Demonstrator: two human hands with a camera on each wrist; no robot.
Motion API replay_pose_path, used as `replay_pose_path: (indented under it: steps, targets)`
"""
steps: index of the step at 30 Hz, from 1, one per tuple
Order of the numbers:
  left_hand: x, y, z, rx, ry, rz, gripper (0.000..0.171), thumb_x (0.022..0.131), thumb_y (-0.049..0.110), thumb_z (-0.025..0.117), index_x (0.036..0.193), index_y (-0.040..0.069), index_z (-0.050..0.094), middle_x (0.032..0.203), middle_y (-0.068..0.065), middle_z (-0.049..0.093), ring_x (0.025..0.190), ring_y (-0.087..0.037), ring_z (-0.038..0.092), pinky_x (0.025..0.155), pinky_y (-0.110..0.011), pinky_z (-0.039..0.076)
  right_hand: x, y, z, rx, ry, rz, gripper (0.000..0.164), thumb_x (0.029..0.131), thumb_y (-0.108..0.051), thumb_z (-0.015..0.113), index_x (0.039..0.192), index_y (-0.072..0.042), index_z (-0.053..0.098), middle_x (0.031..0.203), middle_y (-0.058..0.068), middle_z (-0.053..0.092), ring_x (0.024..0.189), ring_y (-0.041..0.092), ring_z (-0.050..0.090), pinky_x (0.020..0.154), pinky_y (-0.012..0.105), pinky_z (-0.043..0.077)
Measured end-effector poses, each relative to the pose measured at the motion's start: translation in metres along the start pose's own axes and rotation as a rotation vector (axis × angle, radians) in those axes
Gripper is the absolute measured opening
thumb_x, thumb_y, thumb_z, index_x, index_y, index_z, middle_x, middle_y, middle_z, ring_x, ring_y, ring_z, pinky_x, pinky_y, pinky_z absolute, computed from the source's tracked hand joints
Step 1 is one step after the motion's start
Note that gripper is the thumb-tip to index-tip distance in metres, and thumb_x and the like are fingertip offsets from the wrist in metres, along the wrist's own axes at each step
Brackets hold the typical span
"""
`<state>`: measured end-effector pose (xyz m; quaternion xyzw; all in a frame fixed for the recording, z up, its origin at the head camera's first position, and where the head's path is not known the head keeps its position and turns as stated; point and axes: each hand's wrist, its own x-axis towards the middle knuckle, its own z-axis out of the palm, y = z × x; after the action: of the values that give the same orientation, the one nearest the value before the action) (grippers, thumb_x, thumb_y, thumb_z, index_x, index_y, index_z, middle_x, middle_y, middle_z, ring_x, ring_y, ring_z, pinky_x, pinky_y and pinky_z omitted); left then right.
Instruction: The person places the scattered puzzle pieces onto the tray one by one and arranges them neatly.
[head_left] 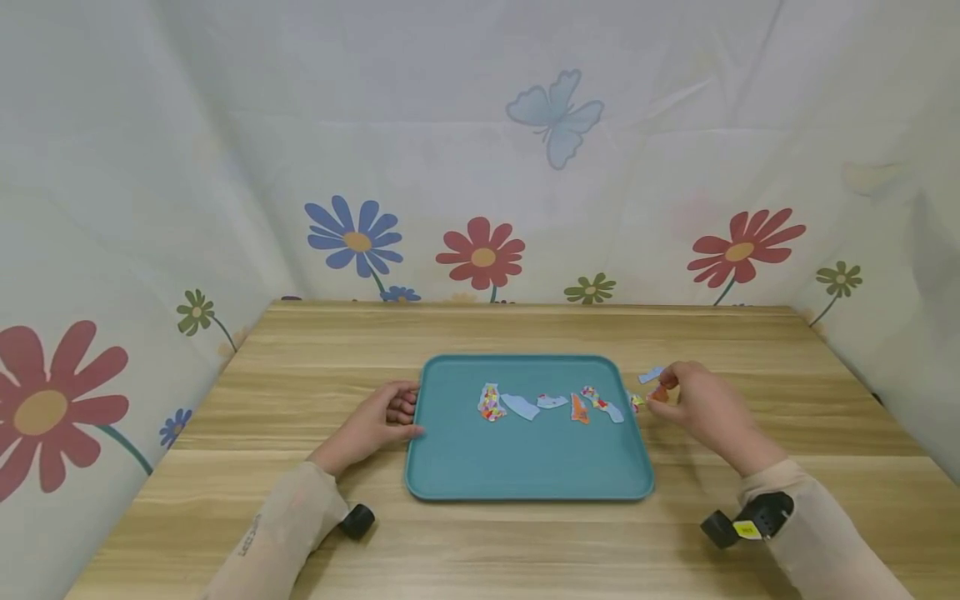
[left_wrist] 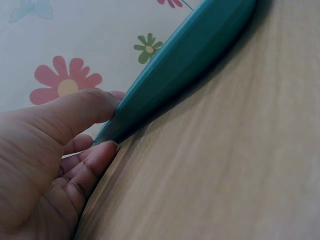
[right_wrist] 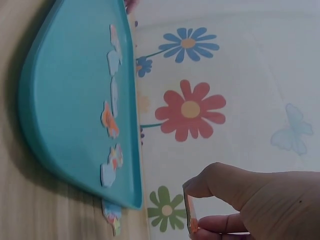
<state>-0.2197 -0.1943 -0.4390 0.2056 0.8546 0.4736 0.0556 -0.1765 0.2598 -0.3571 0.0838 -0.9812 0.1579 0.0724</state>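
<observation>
A teal tray [head_left: 525, 467] lies on the table with several irregular cut-out pieces in a row across it, among them a multicoloured piece [head_left: 491, 402], a pale blue piece [head_left: 520, 407] and an orange piece [head_left: 580, 408]. My left hand [head_left: 375, 421] grips the tray's left edge; in the left wrist view the thumb [left_wrist: 102, 107] lies against the rim and the fingers are curled by its underside. Just off the tray's right edge, my right hand [head_left: 708, 408] pinches a thin orange-faced piece [right_wrist: 190, 212] between thumb and fingers, held up on edge in the right wrist view.
Beside the tray's right rim lie a pale blue strip [head_left: 651, 374] and a multicoloured piece [head_left: 636, 402], partly near the right fingers. The wooden table [head_left: 525, 550] ends at a flower-printed cloth [head_left: 420, 150] behind and at both sides.
</observation>
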Motion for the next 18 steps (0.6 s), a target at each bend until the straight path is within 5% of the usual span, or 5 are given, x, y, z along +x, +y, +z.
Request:
replay_pose_path:
  steps: [18]
  targets:
    - [-0.001,0.001,0.000,0.000,-0.004,-0.001,0.070,0.081,0.013,0.078,0.138,-0.005,0.042,0.116,-0.017,0.054,0.098,-0.018,0.054,0.082,-0.019,0.051,0.006,-0.041,0.014,0.040,-0.001,-0.148,0.034,0.077,-0.021,0.078,0.099,0.002,0.064,0.093,0.012,0.062,0.068,0.014,0.054,0.056,0.024,0.044]
